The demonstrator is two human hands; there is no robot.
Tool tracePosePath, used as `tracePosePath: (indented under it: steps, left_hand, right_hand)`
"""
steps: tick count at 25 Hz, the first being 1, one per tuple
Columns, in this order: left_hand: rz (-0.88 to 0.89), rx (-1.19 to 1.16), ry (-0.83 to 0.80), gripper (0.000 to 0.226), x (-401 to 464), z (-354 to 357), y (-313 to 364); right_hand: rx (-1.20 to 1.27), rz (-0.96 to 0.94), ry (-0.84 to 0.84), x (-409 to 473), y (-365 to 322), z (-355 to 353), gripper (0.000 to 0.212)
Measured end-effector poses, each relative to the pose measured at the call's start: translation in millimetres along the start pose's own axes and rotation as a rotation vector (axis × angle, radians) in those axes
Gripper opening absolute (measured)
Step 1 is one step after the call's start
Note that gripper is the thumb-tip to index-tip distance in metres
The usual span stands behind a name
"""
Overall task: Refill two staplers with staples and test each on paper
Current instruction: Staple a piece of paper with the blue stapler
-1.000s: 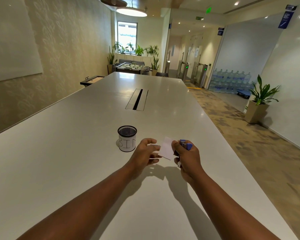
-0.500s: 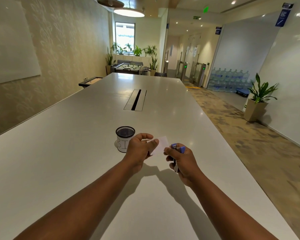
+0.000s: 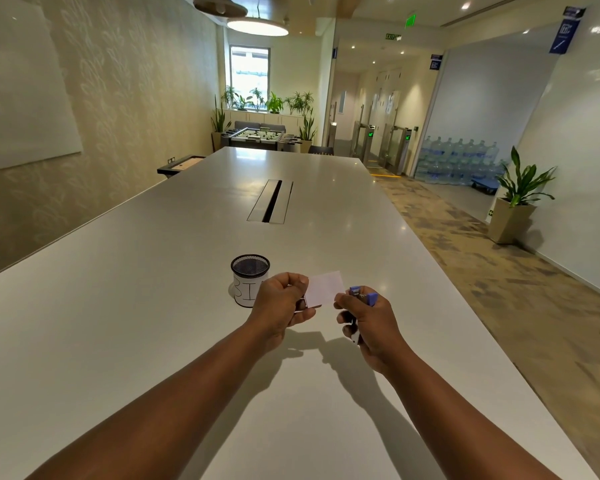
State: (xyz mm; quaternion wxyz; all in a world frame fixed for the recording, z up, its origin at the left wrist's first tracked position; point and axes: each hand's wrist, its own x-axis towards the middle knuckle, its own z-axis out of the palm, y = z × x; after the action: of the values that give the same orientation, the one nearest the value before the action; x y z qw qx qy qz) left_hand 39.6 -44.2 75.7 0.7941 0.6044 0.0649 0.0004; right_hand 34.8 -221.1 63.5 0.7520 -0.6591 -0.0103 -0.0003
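Small rectangular paper slip (image 3: 324, 288): plain white. Small plastic stapler (image 3: 361, 295): blue-violet with dark metal parts. Round black wire-mesh cup (image 3: 249, 271): white label with black hand-drawn letters. Long glossy surface (image 3: 153, 289): off-white, unpatterned. Floor carpet (image 3: 499, 271): mottled tan and grey.

The mesh pen cup (image 3: 249, 279) on the desk (image 3: 125, 306) wears a white paper label with hand-drawn black letters; "BI" shows, and the rest of the word is hidden behind the left hand (image 3: 280, 304). High on the far wall, a green exit sign (image 3: 393, 37) reads "EXIT". A second green sign (image 3: 410, 21) hangs nearer on the ceiling, its face too angled to read. The blue hanging sign (image 3: 564, 35) at upper right and the small blue sign (image 3: 435, 62) farther back carry white marks too small to make out.
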Motion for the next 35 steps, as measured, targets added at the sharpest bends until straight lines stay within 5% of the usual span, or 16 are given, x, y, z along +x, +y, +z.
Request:
tracePosePath:
  steps: [6, 10, 15, 24, 35]
  left_hand:
    - [0.137, 0.071, 0.032, 0.034, -1.1, -3.0, -0.4]
    - [0.211, 0.130, 0.005, 0.027, -4.3, -2.8, -9.2]
    - [0.226, 0.190, -0.033, 0.019, -7.1, -2.2, -12.8]
    - [0.266, 0.308, -0.100, 0.028, -13.2, -8.3, -10.6]
    - [0.165, 0.203, -0.001, 0.022, -18.2, -3.4, -8.9]
  right_hand:
    - [-0.071, 0.080, -0.029, -4.6, 2.7, 0.9, 0.012]
    - [0.014, 0.145, -0.123, -11.5, 8.7, 6.2, 0.032]
    - [-0.034, 0.072, -0.213, -14.4, 11.4, 8.6, 0.020]
    - [-0.002, 0.027, -0.199, -18.8, 7.8, 10.1, 0.048]
    - [0.095, 0.112, -0.156, -14.7, 5.6, 15.7, 0.050]
